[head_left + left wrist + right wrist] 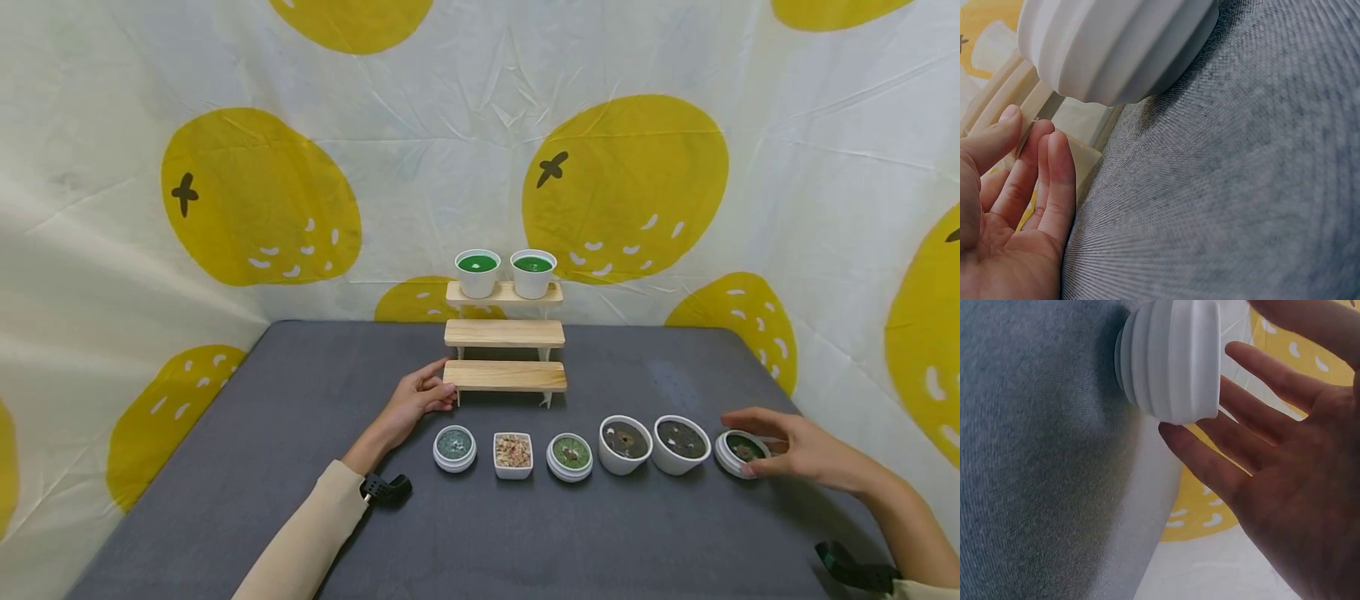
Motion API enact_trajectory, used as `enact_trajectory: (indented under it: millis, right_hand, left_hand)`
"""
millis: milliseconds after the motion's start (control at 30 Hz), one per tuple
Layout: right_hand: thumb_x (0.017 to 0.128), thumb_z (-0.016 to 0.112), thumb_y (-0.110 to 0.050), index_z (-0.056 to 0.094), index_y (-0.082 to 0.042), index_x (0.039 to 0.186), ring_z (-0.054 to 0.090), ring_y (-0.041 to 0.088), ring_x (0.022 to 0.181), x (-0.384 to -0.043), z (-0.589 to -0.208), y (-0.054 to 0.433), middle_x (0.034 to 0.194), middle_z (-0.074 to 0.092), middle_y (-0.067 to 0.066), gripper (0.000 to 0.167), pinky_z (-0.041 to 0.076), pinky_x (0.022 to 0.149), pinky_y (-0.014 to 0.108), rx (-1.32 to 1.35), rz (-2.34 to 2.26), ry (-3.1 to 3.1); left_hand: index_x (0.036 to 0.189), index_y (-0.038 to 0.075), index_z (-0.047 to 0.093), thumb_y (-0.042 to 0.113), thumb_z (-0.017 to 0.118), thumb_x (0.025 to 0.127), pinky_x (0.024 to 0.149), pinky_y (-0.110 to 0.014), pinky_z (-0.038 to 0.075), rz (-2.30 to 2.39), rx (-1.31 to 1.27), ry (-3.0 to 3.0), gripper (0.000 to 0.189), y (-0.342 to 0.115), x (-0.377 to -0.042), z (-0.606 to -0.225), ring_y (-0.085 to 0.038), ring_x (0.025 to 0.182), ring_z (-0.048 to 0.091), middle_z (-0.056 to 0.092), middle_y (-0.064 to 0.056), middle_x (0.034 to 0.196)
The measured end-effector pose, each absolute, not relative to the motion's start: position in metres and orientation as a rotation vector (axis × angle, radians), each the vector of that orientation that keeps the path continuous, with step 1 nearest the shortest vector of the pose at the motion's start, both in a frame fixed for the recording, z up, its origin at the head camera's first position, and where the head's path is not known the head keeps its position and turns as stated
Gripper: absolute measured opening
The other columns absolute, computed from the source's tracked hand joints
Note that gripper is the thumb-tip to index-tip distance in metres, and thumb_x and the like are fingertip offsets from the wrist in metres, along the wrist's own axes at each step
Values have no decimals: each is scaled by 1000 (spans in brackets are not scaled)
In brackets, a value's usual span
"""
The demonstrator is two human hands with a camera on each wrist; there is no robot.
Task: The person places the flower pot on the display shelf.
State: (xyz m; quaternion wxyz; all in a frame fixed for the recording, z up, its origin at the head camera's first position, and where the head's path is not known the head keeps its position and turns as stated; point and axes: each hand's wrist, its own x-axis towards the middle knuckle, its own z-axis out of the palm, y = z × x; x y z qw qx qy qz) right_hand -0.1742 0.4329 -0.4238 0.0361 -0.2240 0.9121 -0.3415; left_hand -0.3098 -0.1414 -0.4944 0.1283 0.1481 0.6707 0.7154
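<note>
My left hand (411, 402) holds the left end of the three-tier wooden display stand (504, 376), at its lowest step. In the left wrist view, the thumb and fingers meet close around the stand's edge. At the far right, my right hand (813, 450) grips a white ribbed pot (723, 457) with a dark green and brown top, thumb at the front rim and fingers behind. In the right wrist view, the fingertips reach the side of that pot (1175, 359), which is at the grey cloth. A ribbed pot with a blue-grey top (454, 467) stands near my left hand.
Two white cups with green tops (478, 285) stand on the stand's top step. Along the front row are a square pot of mixed chips (513, 472), a ribbed pot with green filling (570, 475) and two dark-filled cups (624, 462). A fruit-patterned cloth (442, 167) hangs behind the table.
</note>
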Motion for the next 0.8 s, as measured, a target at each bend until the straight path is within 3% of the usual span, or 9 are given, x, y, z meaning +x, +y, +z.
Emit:
enact_trajectory:
  millis: [167,433,567,800]
  right_hand:
    - [82,80,2,54,10,135,51,-20,117,-176,-431,438,128,55,-38,59,52,79,13,-781,-1120,2699]
    - [80,77,12,57,-28,138,58,-5,99,-177,-441,441,132,55,-37,73,50,63,22,-905,-1203,2606]
    - [81,77,11,58,-27,138,58,2,93,-179,-439,439,131,55,-36,71,49,60,24,-896,-1193,2597]
    - [80,78,9,59,-24,135,59,-2,95,-184,-433,434,127,58,-33,67,49,63,21,-927,-1133,2653]
  left_hand:
    - [162,9,33,12,68,101,79,-25,62,2082,423,1949,70,-141,-309,-494,-15,89,70,73,-4,98]
    - [162,10,34,13,68,101,79,-25,62,2069,397,1954,70,-140,-309,-493,-15,89,70,72,-4,98]
    - [162,9,33,12,68,101,79,-25,62,2079,400,1953,70,-140,-309,-494,-14,89,69,72,-4,98]
    - [162,8,32,13,69,100,79,-25,62,2079,400,1957,72,-142,-309,-495,-14,90,69,72,-3,98]
